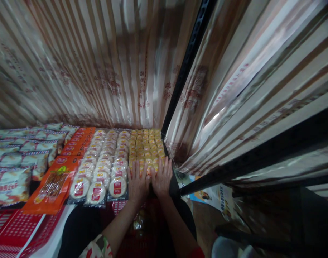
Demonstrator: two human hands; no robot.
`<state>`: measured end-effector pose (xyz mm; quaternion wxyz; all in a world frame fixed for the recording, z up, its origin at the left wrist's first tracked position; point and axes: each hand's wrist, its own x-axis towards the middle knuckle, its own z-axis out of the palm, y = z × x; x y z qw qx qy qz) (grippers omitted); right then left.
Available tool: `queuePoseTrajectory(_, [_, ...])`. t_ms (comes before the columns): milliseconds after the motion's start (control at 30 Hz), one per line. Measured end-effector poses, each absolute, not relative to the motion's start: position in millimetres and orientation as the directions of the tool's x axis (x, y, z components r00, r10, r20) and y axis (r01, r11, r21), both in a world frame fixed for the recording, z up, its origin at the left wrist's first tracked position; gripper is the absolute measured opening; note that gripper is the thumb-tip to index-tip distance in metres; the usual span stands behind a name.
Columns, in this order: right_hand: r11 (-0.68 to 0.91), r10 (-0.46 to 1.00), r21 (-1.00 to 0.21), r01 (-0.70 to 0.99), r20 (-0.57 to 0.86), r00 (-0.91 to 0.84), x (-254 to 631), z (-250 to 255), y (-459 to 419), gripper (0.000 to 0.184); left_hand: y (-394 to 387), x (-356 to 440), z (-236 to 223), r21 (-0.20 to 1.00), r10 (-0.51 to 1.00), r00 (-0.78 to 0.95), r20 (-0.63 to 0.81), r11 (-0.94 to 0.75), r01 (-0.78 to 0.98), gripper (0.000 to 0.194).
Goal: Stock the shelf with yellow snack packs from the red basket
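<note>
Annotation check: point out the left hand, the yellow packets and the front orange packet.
Left hand (138, 185): head view, back of the hand.
Yellow packets (146, 147): head view, upper face of the block.
Front orange packet (53, 184): head view, printed front.

Both hands (138, 182) on yellow wrapped packs (146, 145)

- Yellow packs (145, 145): clear plastic film, glossy.
- Orange pouch (52, 184), left: smooth plastic, soft sheen.
- Red basket (21, 225), near left: plastic lattice.
- Far sheeting (112, 82): creased, plastic-looking, satin sheen.
- Upright post (184, 71): metal-looking, matt.
- Patterned sleeve (95, 247), near: matt cloth.
</note>
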<state>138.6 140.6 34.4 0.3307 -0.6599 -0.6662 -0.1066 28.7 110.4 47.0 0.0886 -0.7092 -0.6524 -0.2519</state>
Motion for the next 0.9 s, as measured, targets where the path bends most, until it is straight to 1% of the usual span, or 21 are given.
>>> queuePoseTrajectory(167, [0.108, 0.781, -0.305, 0.946, 0.615, 0.109, 137.7, 39.0, 136.3, 0.06, 109.0, 26.3, 44.5, 0.202, 0.854, 0.043, 0.518, -0.172, 0.964, 0.053])
queuePoseTrajectory(300, [0.169, 0.762, -0.282, 0.944, 0.645, 0.056, 131.4, 40.2, 122.2, 0.057, 104.5, 24.8, 42.3, 0.181, 0.825, 0.069, 0.561, -0.203, 0.962, 0.051])
queuePoseTrajectory(400, [0.212, 0.751, -0.291, 0.933, 0.659, 0.035, 121.5, 38.3, 102.9, 0.056, 93.8, 20.3, 39.4, 0.152, 0.812, 0.093, 0.576, -0.218, 0.964, 0.046])
queuePoseTrajectory(533, [0.264, 0.782, -0.307, 0.914, 0.623, -0.017, 106.6, 32.8, 71.4, 0.051, 70.7, 8.6, 30.8, 0.096, 0.828, 0.167, 0.536, -0.257, 0.962, 0.046])
queuePoseTrajectory(633, [0.314, 0.795, -0.323, 0.893, 0.603, -0.061, 98.6, 24.0, 48.5, 0.048, 50.9, -1.2, 19.6, 0.082, 0.838, 0.251, 0.484, -0.33, 0.941, 0.049])
queuePoseTrajectory(733, [0.385, 0.797, -0.333, 0.861, 0.59, -0.128, 93.6, 12.3, 27.0, 0.047, 32.3, -9.4, 6.1, 0.091, 0.825, 0.333, 0.457, -0.416, 0.905, 0.05])
queuePoseTrajectory(800, [0.428, 0.791, -0.333, 0.84, 0.588, -0.17, 90.9, 6.0, 14.0, 0.048, 21.2, -13.8, -2.0, 0.11, 0.824, 0.35, 0.445, -0.438, 0.892, 0.05])
queuePoseTrajectory(900, [0.449, 0.794, -0.34, 0.827, 0.576, -0.195, 86.6, 2.7, -0.4, 0.046, 8.4, -19.4, -10.0, 0.146, 0.832, 0.354, 0.428, -0.45, 0.881, 0.051])
